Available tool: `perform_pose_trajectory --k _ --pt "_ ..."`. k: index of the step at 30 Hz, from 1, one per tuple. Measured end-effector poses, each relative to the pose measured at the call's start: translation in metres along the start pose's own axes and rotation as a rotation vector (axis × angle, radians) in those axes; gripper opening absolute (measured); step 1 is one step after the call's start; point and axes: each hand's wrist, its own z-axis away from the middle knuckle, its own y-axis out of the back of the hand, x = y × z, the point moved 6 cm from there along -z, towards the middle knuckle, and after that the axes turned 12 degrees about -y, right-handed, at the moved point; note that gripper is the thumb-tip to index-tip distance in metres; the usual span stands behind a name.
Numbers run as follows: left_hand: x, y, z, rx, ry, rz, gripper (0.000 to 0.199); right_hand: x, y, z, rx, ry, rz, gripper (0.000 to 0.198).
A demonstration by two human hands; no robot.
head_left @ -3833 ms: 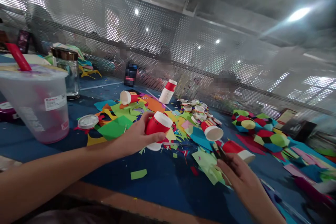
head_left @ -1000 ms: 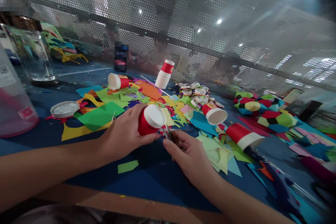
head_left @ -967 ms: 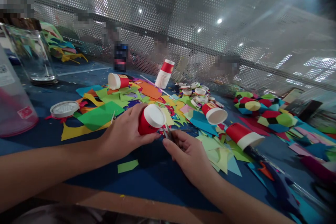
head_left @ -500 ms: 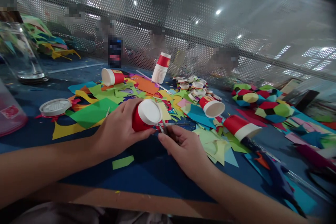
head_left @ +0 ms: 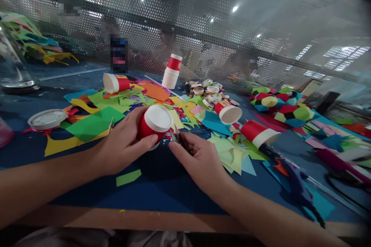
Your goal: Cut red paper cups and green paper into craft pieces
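Mid-frame: left hand (head_left: 123,142) grips cup (head_left: 155,121); right hand (head_left: 201,158) grips scissors (head_left: 175,136). Risk: if cup twists, scissors may nick left hand.

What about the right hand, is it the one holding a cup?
No, the left hand grips the red cup, while the right hand holds scissors.

I'm looking in on a craft workspace. I see cut coloured paper (head_left: 94,124) and a glue gun (head_left: 300,187) on its blue tabletop (head_left: 162,195).
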Motion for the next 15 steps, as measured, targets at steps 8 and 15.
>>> perform_pose_trajectory --k 8,15 --pt "0.009 0.008 -0.007 -0.056 -0.110 -0.162 0.054 -0.010 0.006 0.002 0.084 0.095 0.159 0.026" --pt "0.011 0.009 -0.007 -0.044 -0.152 -0.215 0.055 -0.011 0.007 0.005 0.098 0.118 0.175 0.026"
